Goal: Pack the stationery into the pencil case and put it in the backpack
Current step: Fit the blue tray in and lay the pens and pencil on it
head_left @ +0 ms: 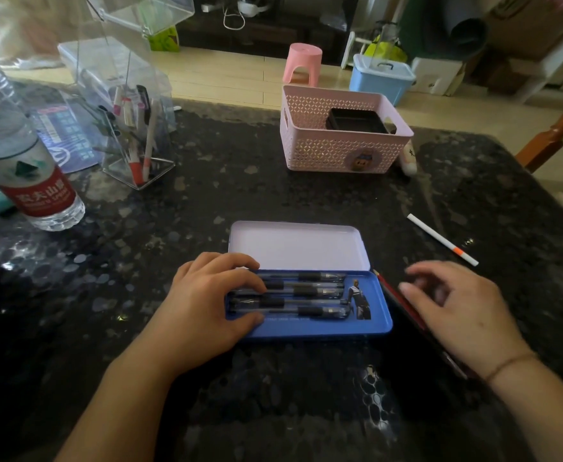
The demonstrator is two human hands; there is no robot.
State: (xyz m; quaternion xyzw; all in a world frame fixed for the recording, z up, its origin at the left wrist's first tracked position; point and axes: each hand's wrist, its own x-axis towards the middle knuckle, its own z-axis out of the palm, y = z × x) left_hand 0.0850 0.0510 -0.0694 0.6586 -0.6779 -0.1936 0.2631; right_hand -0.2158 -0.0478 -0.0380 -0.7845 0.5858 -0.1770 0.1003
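Observation:
A blue tin pencil case (378, 323) lies open at the middle of the dark table, its white lid (295, 245) folded back. Several black gel pens (310, 295) lie side by side in its tray. My left hand (207, 306) rests on the tray's left end, fingers spread over the pens. A red pencil (394, 291) lies on the table just right of the case. My right hand (456, 308) hovers over that pencil, blurred, fingers apart and holding nothing. A white pen with an orange band (441, 240) lies further right. No backpack is in view.
A pink basket (336, 151) with a black box inside stands at the back. A clear pen holder (133, 141) with several pens and a water bottle (30, 168) stand at the left. A small white object (409, 158) sits right of the basket.

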